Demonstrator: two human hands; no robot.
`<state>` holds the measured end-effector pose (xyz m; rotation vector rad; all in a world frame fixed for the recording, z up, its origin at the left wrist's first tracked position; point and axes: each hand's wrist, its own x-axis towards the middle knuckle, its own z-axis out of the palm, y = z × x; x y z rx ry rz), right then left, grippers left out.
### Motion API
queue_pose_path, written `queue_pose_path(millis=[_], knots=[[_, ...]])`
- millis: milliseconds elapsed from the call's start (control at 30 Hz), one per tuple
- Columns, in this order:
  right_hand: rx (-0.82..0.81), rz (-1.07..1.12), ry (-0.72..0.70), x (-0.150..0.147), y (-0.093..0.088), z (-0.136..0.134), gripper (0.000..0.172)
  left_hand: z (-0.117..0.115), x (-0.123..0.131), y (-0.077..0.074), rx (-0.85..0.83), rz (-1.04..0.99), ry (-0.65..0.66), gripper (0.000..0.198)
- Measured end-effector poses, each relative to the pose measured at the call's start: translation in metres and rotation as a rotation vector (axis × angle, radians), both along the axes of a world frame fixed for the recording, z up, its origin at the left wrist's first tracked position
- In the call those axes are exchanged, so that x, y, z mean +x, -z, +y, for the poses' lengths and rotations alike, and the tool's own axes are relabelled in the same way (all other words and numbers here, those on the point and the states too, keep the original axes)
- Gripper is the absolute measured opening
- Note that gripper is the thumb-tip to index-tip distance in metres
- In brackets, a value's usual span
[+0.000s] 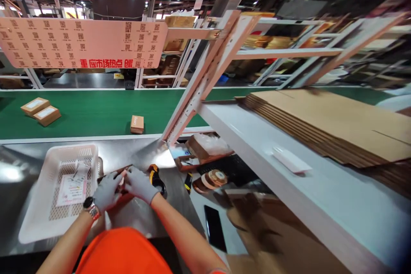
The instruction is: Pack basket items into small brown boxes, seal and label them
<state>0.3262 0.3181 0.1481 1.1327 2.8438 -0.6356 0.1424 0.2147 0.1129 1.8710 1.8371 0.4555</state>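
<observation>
My left hand (107, 192), in a grey glove with a watch at the wrist, grips the near-left side of a small brown cardboard box (123, 200). My right hand (139, 184), gloved too, is closed on the same box from the right. Both sets of fingertips meet at its top, and much of the box is hidden beneath them. Left of the hands, a white plastic basket (28, 218) holds a printed paper slip (72, 189) and a small clear packet. A yellow and black tape dispenser (156, 178) stands just right of my right hand.
Beyond the steel table (125, 150) runs a green conveyor belt (86, 111) with small cartons (137, 124). To the right, a slanting metal post (195, 90) and a white shelf (250, 137) carry flat cardboard sheets (346, 124). Lower down are a phone (215, 227) and a bottle (208, 181).
</observation>
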Motion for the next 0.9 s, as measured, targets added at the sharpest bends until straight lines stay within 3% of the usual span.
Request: queue_pose_path(millis=[133,233,300,500,633,767,833,900], knots=[[-0.027,-0.099,-0.031,-0.018,0.015,-0.007,0.044,0.002,-0.01,0.038,0.16,-0.344,-0.042,0.084],[-0.001,-0.178,-0.082,-0.024,0.015,-0.008,0.045,0.004,-0.013,0.063,0.21,-0.382,-0.058,0.082],[-0.021,-0.206,-0.113,-0.023,0.011,-0.001,0.042,0.003,-0.012,0.069,0.292,-0.371,-0.049,0.08],[-0.074,-0.026,0.02,-0.01,-0.016,0.065,0.033,-0.019,-0.015,0.067,0.544,-0.219,-0.013,0.085],[-0.147,-0.002,-0.033,-0.011,-0.026,0.113,0.03,-0.041,-0.029,0.091,0.512,-0.04,-0.009,0.066],[-0.248,-0.1,-0.328,-0.024,-0.001,0.11,0.027,-0.043,-0.027,0.119,0.33,0.045,-0.05,0.072],[-0.062,-0.195,-0.517,-0.027,0.02,0.095,0.016,-0.034,-0.014,0.123,0.265,0.093,-0.115,0.085],[0.106,-0.184,-0.574,-0.022,0.038,0.085,0.018,-0.022,0.001,0.12,0.232,0.088,-0.121,0.1]])
